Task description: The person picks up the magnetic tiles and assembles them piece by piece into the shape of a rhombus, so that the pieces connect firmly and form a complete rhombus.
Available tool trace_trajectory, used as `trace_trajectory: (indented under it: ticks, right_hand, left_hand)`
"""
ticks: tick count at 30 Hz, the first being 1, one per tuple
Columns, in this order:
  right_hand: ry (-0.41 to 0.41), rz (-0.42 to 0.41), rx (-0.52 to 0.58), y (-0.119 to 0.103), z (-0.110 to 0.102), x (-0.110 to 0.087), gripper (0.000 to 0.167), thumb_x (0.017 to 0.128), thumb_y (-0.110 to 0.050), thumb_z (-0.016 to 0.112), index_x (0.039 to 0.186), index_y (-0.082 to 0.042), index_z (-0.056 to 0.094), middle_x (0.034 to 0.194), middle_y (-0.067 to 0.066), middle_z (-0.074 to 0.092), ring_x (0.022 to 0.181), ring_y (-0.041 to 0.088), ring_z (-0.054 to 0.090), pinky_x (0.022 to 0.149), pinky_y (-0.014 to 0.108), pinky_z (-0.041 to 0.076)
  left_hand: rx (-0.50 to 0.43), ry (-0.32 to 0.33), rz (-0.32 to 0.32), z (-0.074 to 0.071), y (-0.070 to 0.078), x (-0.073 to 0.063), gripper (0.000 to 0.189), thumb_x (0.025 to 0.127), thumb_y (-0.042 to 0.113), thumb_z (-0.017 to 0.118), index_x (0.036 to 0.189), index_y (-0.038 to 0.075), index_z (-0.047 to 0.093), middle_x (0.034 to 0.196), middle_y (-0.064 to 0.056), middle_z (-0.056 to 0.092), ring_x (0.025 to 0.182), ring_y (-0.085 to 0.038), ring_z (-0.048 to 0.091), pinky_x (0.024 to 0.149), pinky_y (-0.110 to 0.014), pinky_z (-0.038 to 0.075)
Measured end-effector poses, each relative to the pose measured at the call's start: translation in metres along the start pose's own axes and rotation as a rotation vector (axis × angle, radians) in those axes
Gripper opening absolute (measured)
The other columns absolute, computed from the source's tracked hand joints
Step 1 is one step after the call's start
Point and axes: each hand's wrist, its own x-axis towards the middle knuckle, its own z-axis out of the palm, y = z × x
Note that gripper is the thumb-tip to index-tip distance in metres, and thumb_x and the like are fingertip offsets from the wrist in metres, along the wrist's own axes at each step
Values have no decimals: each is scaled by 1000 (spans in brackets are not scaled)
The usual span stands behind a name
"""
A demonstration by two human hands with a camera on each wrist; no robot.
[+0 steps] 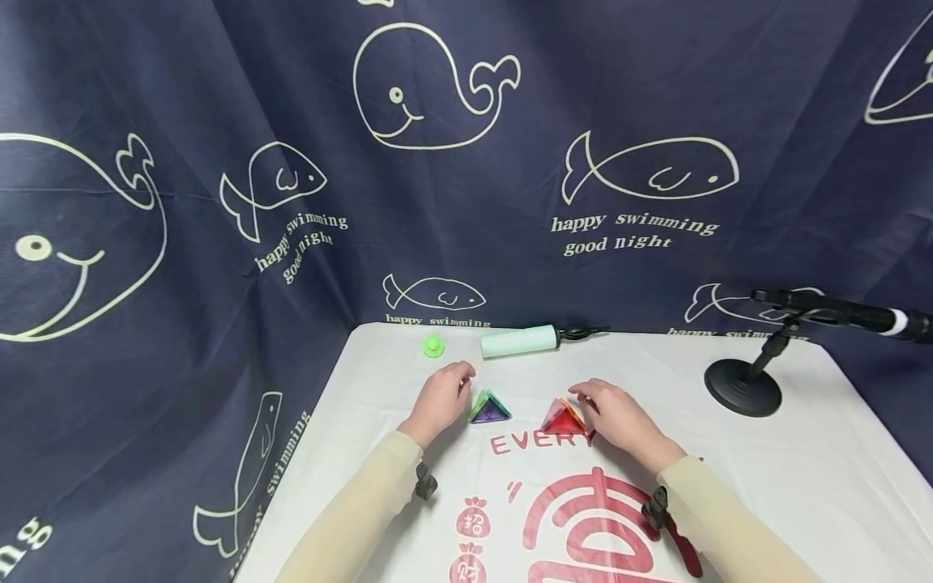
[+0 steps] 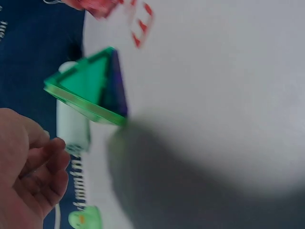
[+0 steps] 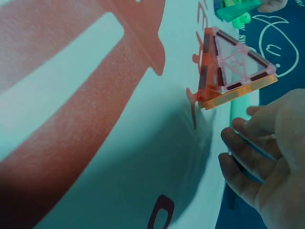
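Two small pyramids stand mid-counter (image 1: 802,486) — the green pyramid (image 1: 489,408) just beside the left hand (image 1: 440,398), the red pyramid (image 1: 563,418) at the right hand (image 1: 618,415). Both hands look relaxed, gripping nothing, though the right fingertips may graze red. This seems a pause between moves; next, each hand needs a gentle pinch.

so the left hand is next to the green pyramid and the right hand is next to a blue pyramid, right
Not quite. The left hand is beside the green pyramid, but the pyramid by the right hand is red, not blue; the head and right wrist views show it.
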Motion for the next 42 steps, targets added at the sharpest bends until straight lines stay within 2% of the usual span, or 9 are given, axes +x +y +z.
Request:
trace_trajectory:
  ticks: [3,6,9,11,16,26,33,42]
  right_hand:
    - [-47,-58,-8,3,3,5,41,92,6,70,131,-5,70,119,11,68,106,29,67,96,52,54]
    - [-82,-128,3,4,6,8,48,90,11,70,134,-8,68,123,10,65,108,27,66,97,50,54]
    - [-117,-182,21,4,8,11,49,91,11,69,135,-10,68,128,11,63,115,31,64,99,52,52]
    - [-135,-203,27,3,9,12,45,93,10,69,133,-11,69,130,12,62,119,33,63,101,53,50]
    - [-139,-195,4,3,9,13,39,92,10,69,124,-11,74,129,13,63,117,34,64,101,54,51]
    - [-79,-84,-45,13,2,4,33,90,2,73,122,-5,73,124,14,66,115,35,65,98,56,51]
    - [-55,-35,-49,19,-6,-9,35,88,-1,75,123,1,72,114,11,69,107,32,67,95,55,53]
    - [-30,-15,-32,26,-6,-24,33,89,-9,82,120,-1,73,106,6,69,96,24,66,89,52,55]
  left_hand:
    - [-15,-80,16,9,-7,0,22,98,-1,65,119,8,68,107,-6,71,100,-22,69,92,-38,55]
    - [-25,-177,42,18,-12,0,38,98,-2,64,134,12,63,122,-5,67,115,-22,66,102,-37,50]
    - [-13,-251,86,24,-15,0,51,97,-4,63,144,17,59,133,-2,63,126,-21,60,110,-36,44]
    - [-4,-277,114,25,-16,0,54,97,-6,63,145,18,59,137,-2,61,129,-21,57,112,-35,41]
    - [4,-291,140,23,-15,0,48,98,-5,62,140,18,64,140,-5,59,132,-24,55,115,-37,39]
    - [-31,-322,72,14,-19,-1,37,102,8,65,138,15,66,140,-5,61,133,-25,53,116,-41,37]
    - [-88,-297,57,17,-27,-6,32,100,14,71,132,12,68,132,-3,66,125,-22,59,112,-40,42]
    - [-125,-271,27,20,-29,-14,31,97,24,76,125,12,70,120,1,67,107,-15,63,101,-37,50]
